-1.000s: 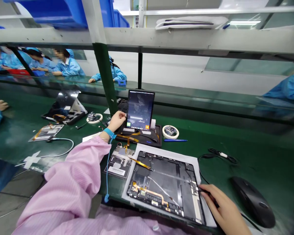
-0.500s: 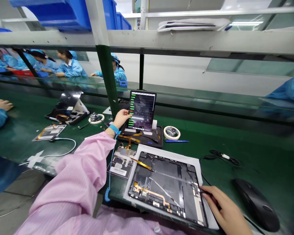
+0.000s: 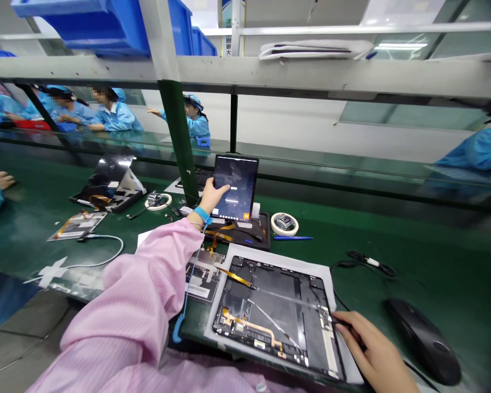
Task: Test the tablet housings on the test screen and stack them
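My left hand [image 3: 213,197] is raised with its fingertips on the screen of an upright black tablet [image 3: 235,186], which stands in a dark tray [image 3: 237,232] with flat orange ribbon cables. A blue anti-static strap circles my left wrist. At the lower right, my right hand [image 3: 372,346] grips a thin black probe [image 3: 340,323]. Its tip rests at the right edge of an opened tablet back [image 3: 276,316], which lies on white paper [image 3: 270,259]. The probe tip itself is hard to make out.
A black mouse [image 3: 421,341] sits right of the paper. Nearby are a tape roll [image 3: 284,224], a blue pen [image 3: 292,238] and a circuit-board sheet [image 3: 200,278]. Another opened tablet [image 3: 108,177] stands at left. Co-workers in blue smocks sit along the green bench.
My left hand has slid up and right across the tablet screen. The green bars on that screen have gone, leaving it dark. My right hand stays nearly still.
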Tool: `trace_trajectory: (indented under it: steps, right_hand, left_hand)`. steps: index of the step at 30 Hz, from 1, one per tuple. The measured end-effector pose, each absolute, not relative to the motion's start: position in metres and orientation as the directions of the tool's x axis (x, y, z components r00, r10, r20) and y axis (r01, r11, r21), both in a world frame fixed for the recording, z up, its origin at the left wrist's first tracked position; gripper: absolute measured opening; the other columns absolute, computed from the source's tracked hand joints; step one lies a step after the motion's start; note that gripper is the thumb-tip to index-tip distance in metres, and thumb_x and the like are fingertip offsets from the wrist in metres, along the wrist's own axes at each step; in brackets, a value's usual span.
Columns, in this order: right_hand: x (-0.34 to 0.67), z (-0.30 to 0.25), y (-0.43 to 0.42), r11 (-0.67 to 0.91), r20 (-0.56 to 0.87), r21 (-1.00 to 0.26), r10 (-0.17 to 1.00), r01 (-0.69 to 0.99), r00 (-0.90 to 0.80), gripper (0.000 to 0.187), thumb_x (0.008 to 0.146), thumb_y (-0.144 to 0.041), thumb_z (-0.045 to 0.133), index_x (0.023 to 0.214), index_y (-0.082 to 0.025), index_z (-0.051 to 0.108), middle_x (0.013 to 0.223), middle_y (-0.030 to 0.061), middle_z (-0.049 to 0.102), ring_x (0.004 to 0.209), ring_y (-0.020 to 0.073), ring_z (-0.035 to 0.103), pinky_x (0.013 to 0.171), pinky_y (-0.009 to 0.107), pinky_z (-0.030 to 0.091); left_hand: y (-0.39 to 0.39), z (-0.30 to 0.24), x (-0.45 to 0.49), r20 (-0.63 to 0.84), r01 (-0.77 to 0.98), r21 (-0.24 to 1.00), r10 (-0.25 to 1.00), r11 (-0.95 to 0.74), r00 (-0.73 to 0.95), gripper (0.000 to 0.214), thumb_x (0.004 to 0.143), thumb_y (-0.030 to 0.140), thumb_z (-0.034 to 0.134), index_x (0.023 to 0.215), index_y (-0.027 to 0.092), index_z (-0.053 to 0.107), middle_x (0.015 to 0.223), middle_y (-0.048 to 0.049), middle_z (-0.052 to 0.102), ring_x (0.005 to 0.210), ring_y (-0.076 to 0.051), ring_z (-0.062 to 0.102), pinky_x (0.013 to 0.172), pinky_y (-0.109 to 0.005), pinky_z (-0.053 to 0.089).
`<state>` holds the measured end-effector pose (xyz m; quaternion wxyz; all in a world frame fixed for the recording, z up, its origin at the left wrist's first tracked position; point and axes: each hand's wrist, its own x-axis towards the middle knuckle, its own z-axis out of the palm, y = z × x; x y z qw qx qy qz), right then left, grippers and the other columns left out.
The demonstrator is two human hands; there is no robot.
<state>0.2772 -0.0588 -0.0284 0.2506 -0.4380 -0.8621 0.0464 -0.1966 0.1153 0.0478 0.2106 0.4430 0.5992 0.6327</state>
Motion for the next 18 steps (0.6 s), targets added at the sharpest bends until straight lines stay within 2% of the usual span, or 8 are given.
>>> trace_trajectory:
  steps: [3, 5, 9, 12, 14, 15, 16, 18]
  right_hand:
    - [0.276, -0.028, -0.059, 0.609, 0.384, -0.309, 0.783, 0.731, -0.49, 0.023, 0.091, -0.039, 0.049, 0.102, -0.025, 0.064, 0.096, 0.005, 0.07, 0.085, 0.0182, 0.069, 0.07, 0.025, 0.056]
    - [0.276, -0.028, -0.059, 0.611, 0.383, -0.311, 0.782, 0.728, -0.492, 0.023, 0.091, -0.039, 0.05, 0.103, -0.025, 0.064, 0.096, 0.0047, 0.07, 0.086, 0.018, 0.069, 0.071, 0.025, 0.056]
    - [0.276, -0.029, -0.059, 0.61, 0.376, -0.314, 0.783, 0.727, -0.495, 0.023, 0.091, -0.039, 0.05, 0.102, -0.025, 0.064, 0.096, 0.005, 0.07, 0.085, 0.018, 0.069, 0.071, 0.025, 0.056]
    - [0.277, -0.028, -0.059, 0.614, 0.377, -0.31, 0.78, 0.726, -0.499, 0.024, 0.091, -0.039, 0.05, 0.104, -0.025, 0.064, 0.096, 0.0059, 0.07, 0.084, 0.0182, 0.069, 0.071, 0.025, 0.056]
    - [0.277, -0.025, -0.059, 0.632, 0.383, -0.299, 0.765, 0.715, -0.517, 0.026, 0.091, -0.039, 0.049, 0.107, -0.024, 0.063, 0.096, 0.0062, 0.07, 0.083, 0.0184, 0.069, 0.071, 0.026, 0.056]
    - [0.276, -0.023, -0.059, 0.646, 0.386, -0.289, 0.754, 0.707, -0.531, 0.026, 0.092, -0.038, 0.049, 0.107, -0.024, 0.063, 0.095, 0.0061, 0.069, 0.083, 0.0184, 0.069, 0.072, 0.026, 0.056]
    - [0.275, -0.021, -0.059, 0.657, 0.381, -0.276, 0.745, 0.701, -0.548, 0.025, 0.092, -0.038, 0.048, 0.106, -0.025, 0.064, 0.093, 0.0059, 0.069, 0.082, 0.0184, 0.068, 0.072, 0.026, 0.056]
    - [0.27, -0.014, -0.06, 0.668, 0.354, -0.244, 0.736, 0.703, -0.577, 0.022, 0.092, -0.035, 0.046, 0.101, -0.025, 0.064, 0.09, 0.0055, 0.069, 0.081, 0.0186, 0.068, 0.071, 0.028, 0.056]
  left_hand:
    - [0.115, 0.047, -0.185, 0.352, 0.362, 0.92, 0.717, -0.148, -0.601, 0.067, 0.059, 0.039, 0.079, 0.112, 0.016, 0.045, 0.122, -0.0154, 0.057, 0.113, -0.027, 0.055, 0.097, -0.037, 0.041]
    - [0.115, 0.048, -0.181, 0.368, 0.425, 0.901, 0.677, -0.091, -0.637, 0.07, 0.059, 0.041, 0.08, 0.114, 0.015, 0.044, 0.121, -0.0168, 0.057, 0.113, -0.029, 0.056, 0.096, -0.038, 0.042]
    - [0.11, 0.061, -0.178, 0.368, 0.432, 0.901, 0.592, -0.036, -0.717, 0.058, 0.075, 0.04, 0.068, 0.119, 0.013, 0.042, 0.125, -0.0195, 0.053, 0.12, -0.03, 0.051, 0.102, -0.04, 0.037]
    - [0.09, 0.074, -0.154, 0.45, 0.467, 0.879, 0.493, -0.097, -0.745, 0.048, 0.084, 0.029, 0.056, 0.126, 0.013, 0.038, 0.135, -0.0183, 0.045, 0.128, -0.026, 0.042, 0.107, -0.038, 0.031]
    - [0.066, 0.076, -0.12, 0.562, 0.529, 0.815, 0.54, -0.235, -0.627, 0.037, 0.086, 0.025, 0.05, 0.122, 0.017, 0.045, 0.124, -0.0127, 0.054, 0.115, -0.022, 0.052, 0.098, -0.034, 0.04]
    - [0.053, 0.073, -0.099, 0.583, 0.538, 0.786, 0.656, -0.304, -0.48, 0.027, 0.088, 0.025, 0.045, 0.113, 0.019, 0.051, 0.109, -0.0096, 0.061, 0.101, -0.02, 0.058, 0.089, -0.032, 0.044]
    - [0.039, 0.067, -0.077, 0.565, 0.568, 0.743, 0.786, -0.353, -0.25, 0.021, 0.089, 0.027, 0.044, 0.103, 0.02, 0.057, 0.096, -0.0076, 0.064, 0.09, -0.019, 0.06, 0.08, -0.032, 0.047]
    - [0.017, 0.049, -0.038, 0.431, 0.687, 0.61, 0.893, -0.394, 0.129, 0.018, 0.086, 0.033, 0.051, 0.081, 0.021, 0.064, 0.079, -0.0067, 0.065, 0.076, -0.02, 0.06, 0.071, -0.033, 0.046]
